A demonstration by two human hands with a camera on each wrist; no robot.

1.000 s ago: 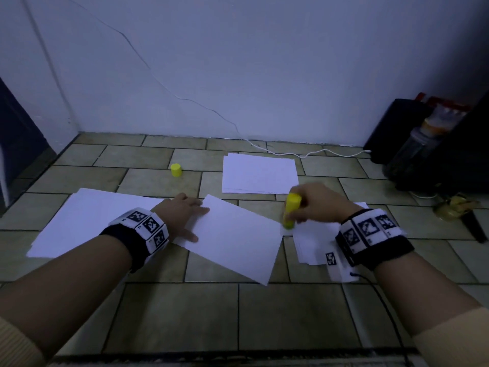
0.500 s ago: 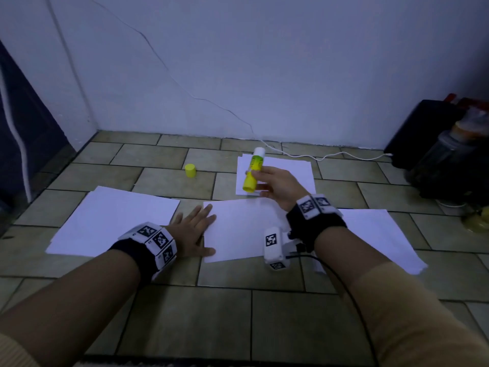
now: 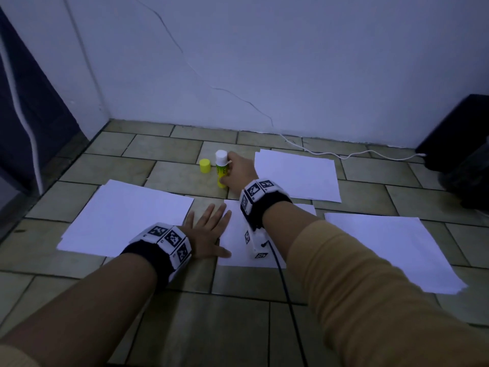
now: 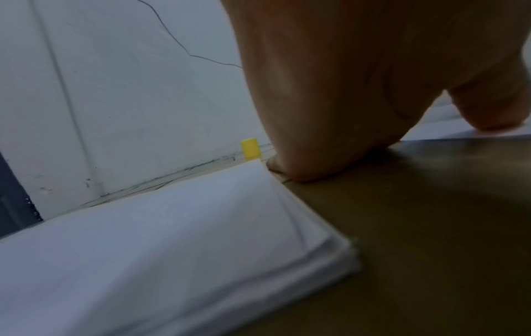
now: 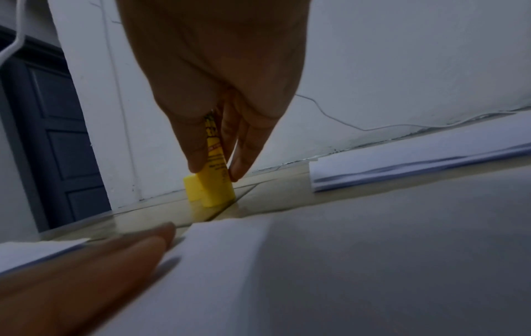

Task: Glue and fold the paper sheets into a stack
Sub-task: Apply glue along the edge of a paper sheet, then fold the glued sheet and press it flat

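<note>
Tiled floor (image 3: 164,321) under dim light, white cracked wall (image 3: 264,62) at its far edge, dark door (image 5: 57,136) at the left. Four lots of white paper lie on the tiles. Your left hand (image 3: 209,234) lies flat, fingers spread, on the left edge of the centre sheet (image 3: 238,247). Your right hand (image 3: 238,172) pinches the glue stick (image 3: 221,168), upright on the floor beyond that sheet, just beside the yellow cap (image 3: 205,165). Right wrist view shows the stick's base (image 5: 217,193) touching tile; head view shows its white top. Left wrist view shows the left stack (image 4: 172,238) is several sheets thick.
</note>
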